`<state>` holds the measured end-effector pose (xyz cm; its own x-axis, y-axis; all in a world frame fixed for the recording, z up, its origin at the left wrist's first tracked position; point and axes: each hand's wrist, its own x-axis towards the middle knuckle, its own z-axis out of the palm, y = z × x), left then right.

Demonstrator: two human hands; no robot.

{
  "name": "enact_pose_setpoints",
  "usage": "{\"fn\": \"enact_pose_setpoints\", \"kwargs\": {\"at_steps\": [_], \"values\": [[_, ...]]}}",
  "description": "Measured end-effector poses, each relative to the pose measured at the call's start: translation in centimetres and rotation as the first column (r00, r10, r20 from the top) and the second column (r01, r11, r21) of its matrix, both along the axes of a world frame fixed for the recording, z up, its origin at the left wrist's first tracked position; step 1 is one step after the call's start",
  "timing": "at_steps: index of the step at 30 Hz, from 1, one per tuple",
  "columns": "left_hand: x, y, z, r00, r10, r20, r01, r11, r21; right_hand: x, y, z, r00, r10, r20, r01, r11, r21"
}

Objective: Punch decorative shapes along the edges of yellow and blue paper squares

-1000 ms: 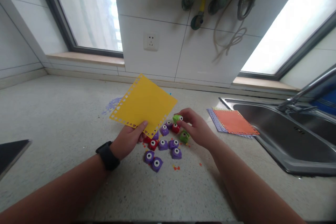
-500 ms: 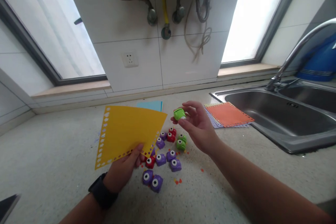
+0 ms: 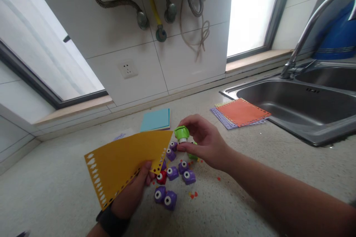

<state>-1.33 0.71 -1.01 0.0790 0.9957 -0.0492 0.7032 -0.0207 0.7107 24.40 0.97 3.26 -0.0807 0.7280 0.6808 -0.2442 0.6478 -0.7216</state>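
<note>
My left hand [image 3: 136, 189] is closed on the lower edge of a yellow sheet of paper [image 3: 125, 159], its thumb on top. Small shaped holes run along the sheet's left, lower and right edges. In my right hand [image 3: 204, 139] a green craft punch [image 3: 182, 133] is pinched between thumb and fingers, right by the sheet's upper right corner; I cannot tell whether they touch. Below lie several purple craft punches [image 3: 189, 177] and a red craft punch [image 3: 161, 177]. Another green craft punch [image 3: 193, 152] is partly hidden behind my right hand.
A stack of light blue paper [image 3: 155, 119] lies behind the yellow sheet. Punched orange paper [image 3: 243, 112] tops a pile beside the steel sink [image 3: 278, 107] at right. Orange and yellow paper scraps [image 3: 193, 195] dot the counter. Pipes and a socket [image 3: 128, 69] are on the wall.
The yellow sheet has tilted and dropped lower left, uncovering more of the blue stack. My right hand has brought the green punch lower, close to the sheet's corner. The whole view has tilted.
</note>
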Motion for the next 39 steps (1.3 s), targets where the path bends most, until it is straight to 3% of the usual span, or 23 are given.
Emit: {"fn": "enact_pose_setpoints", "kwargs": {"at_steps": [15,24,32,39], "values": [[0.5,-0.4,0.2,0.997,0.046,0.06,-0.045,0.999,-0.007,-0.3,-0.1,0.0,0.998,0.013,0.057,-0.008,0.997,-0.079],[0.1,0.1,-0.2,0.999,-0.04,-0.018,0.039,0.999,-0.014,-0.7,-0.2,-0.2,0.992,0.018,0.122,0.009,0.976,-0.216],[-0.4,-0.3,-0.3,1.0,-0.018,-0.02,0.017,0.998,-0.058,-1.3,0.1,-0.6,0.969,0.24,-0.056,-0.237,0.85,-0.47],[0.0,-0.3,-1.1,0.945,-0.037,0.326,0.026,0.999,0.036,-1.4,0.4,-1.1,0.966,0.225,-0.13,-0.257,0.76,-0.597]]}}
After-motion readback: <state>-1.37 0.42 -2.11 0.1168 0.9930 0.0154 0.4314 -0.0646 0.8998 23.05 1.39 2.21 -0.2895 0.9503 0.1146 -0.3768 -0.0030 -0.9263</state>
